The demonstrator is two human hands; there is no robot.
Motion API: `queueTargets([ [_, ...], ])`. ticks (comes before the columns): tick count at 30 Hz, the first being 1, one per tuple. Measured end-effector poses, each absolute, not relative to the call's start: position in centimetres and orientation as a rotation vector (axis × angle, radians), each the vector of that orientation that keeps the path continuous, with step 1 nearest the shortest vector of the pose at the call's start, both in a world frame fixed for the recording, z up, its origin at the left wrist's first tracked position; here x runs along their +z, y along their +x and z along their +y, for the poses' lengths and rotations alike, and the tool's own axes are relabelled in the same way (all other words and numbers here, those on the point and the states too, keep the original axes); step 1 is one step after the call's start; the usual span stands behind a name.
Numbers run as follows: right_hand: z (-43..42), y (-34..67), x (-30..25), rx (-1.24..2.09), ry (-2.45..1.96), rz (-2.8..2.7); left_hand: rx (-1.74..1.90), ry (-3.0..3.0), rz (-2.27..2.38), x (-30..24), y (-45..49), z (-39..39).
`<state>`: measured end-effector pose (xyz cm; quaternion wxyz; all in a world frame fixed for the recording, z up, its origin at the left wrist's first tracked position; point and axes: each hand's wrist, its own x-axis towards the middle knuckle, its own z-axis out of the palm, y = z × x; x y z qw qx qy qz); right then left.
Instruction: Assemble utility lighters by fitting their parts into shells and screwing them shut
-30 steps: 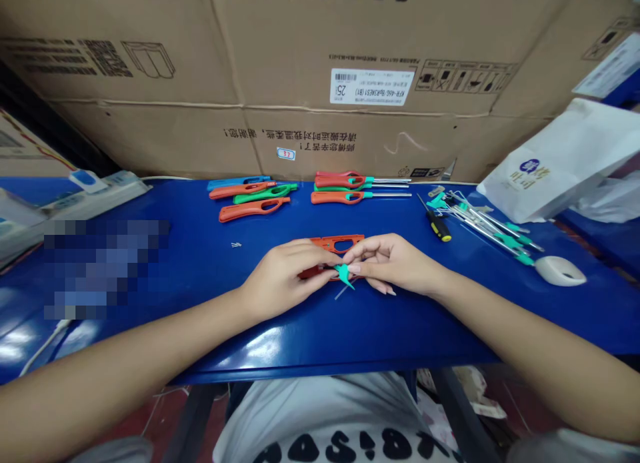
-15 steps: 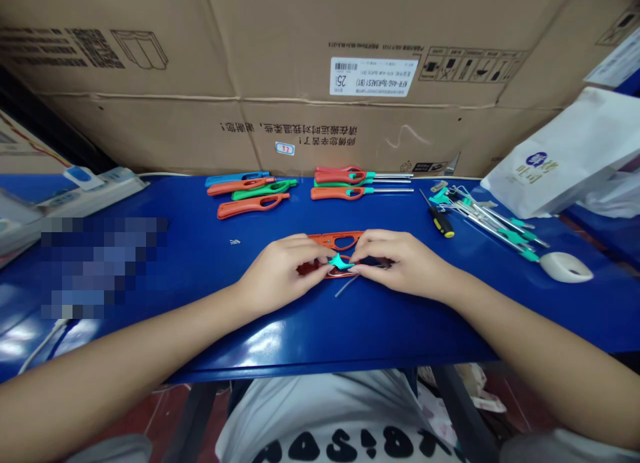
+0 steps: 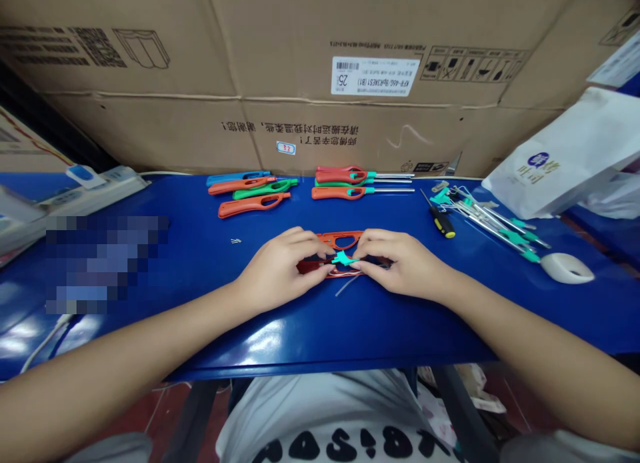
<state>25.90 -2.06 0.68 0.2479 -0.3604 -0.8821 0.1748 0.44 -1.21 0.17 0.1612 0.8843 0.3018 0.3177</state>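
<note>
A teal lighter trigger (image 3: 344, 258) shows between my two hands. My right hand (image 3: 395, 257) pinches its right end between thumb and fingers. At its left tip, the thumb and fingers of my left hand (image 3: 287, 266) are closed; what they pinch is too small to make out. Beneath the hands lies an opened orange lighter handle: one half shell (image 3: 345, 240) rests behind the trigger, and the other is in front, mostly covered by my fingers. A white wire and a short clear tube (image 3: 346, 287) show by the front shell.
Several lighter handles (image 3: 255, 205) and lighters with metal rods (image 3: 353, 193) lie at the back. To the right are a black-and-yellow screwdriver (image 3: 443, 223), several rod assemblies (image 3: 493, 219) and a white mouse-shaped object (image 3: 567, 268). Small screws (image 3: 236, 241) lie left. A cardboard box (image 3: 165, 129) stands behind.
The teal trigger has shifted slightly right and turned a little, and its left end shows more. Both hands stay nearly in place.
</note>
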Motion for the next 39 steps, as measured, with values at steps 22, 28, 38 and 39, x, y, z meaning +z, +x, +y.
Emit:
queueTargets([
  [22,-2.0,26.2,0.9,0.357,-1.047,-2.497,0.713,2.554,0.908,0.5,0.2,-1.0],
  [28,-2.1,26.3,1.0,0.351,-1.092,-2.57,0.613,2.608,0.901,0.9,-0.2,-0.8],
  [38,-2.1,26.2,1.1,0.349,-1.031,-2.653,0.521,2.649,0.872,0.9,-0.4,-0.9],
  [39,-2.1,26.2,1.1,0.343,-1.022,-2.656,0.515,2.639,0.878,0.9,-0.4,-1.0],
])
